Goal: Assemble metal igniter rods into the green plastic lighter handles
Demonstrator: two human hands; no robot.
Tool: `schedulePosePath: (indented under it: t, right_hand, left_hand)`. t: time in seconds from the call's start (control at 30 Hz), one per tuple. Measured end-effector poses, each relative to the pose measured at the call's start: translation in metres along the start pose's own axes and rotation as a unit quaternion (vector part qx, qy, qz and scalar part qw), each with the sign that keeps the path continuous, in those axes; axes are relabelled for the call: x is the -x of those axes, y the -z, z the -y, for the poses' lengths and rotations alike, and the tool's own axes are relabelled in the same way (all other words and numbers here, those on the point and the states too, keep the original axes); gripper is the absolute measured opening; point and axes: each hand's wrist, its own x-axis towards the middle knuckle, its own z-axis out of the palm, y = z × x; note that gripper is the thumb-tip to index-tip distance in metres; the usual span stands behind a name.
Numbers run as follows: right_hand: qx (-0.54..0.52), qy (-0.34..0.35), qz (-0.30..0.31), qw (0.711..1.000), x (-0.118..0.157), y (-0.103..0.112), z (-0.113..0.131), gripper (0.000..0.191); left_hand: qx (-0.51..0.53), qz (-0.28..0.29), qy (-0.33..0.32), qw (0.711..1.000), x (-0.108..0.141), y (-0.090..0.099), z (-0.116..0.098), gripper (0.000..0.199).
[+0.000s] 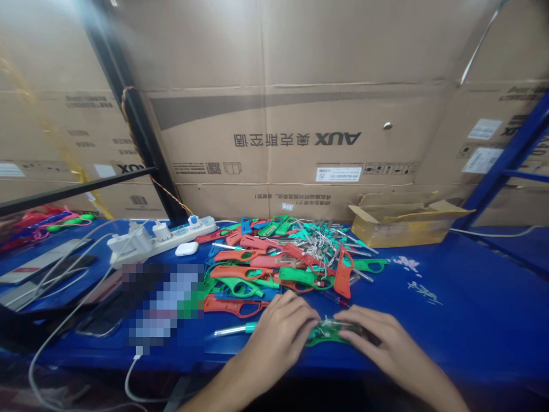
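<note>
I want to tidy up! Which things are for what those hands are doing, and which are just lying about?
Likely job things:
green plastic handle piece being held
orange and green plastic handle shells
silver metal rod, turquoise end

Likely just lying about:
white plastic power strip
rounded white case

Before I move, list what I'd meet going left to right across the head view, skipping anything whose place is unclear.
Colourful bundle → white power strip → left hand → green casing → right hand → blue post.
</note>
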Motion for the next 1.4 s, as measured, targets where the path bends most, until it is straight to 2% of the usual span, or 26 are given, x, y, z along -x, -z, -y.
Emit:
schedulePosePath:
  t: [0.27,0.6,1.1,1.4]
  right_hand:
    - [0.002,0.009,-0.014,1.000,0.0004,0.0002,0.0005,0.023]
    - [-0.018,0.021,0.002,1.000,-0.0008,0.0012,0.0023,0.022]
    - [-0.006,0.002,0.009,1.000,0.0000,0.0011,0.0022,0.022]
    - [-0.009,0.020,0.019,1.000,-0.0006,0.0001,0.0032,0.020]
  left_hand:
    - [0.002,-0.001,-0.003,1.000,0.0000,-0.0013,0.0015,0.006]
    - [0.003,-0.014,0.005,1.000,-0.0001,-0.0009,-0.0009,0.009]
    - [0.014,0.000,0.006,1.000,-0.0001,-0.0011,0.0003,0.009]
    - [0.023,-0.001,0.005,1.000,0.0014,-0.0030,0.0025,0.009]
